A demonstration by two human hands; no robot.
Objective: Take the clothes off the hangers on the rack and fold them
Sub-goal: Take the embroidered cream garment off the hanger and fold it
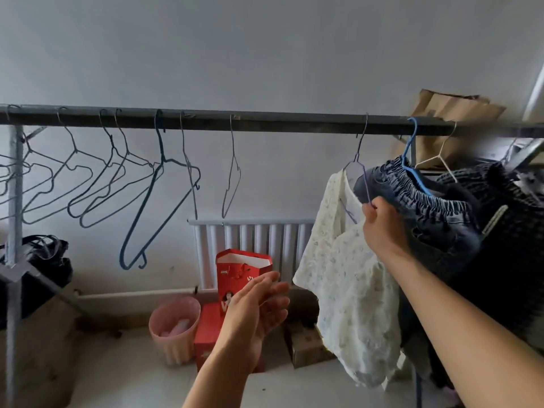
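Right hand [382,228] pinches purple hanger [365,175], half-hidden in cream blouse [347,278]; left hand [253,313] spread.

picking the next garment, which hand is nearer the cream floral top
Right. The right hand pinches the purple hanger holding the cream floral top; the left hand is open to its left, apart.

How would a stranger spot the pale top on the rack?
Follow the dark rail to its right end, where clothes hang. The cream floral top is the leftmost garment, on the purple hanger the right hand pinches. Its neighbours are dark denim and black knit.
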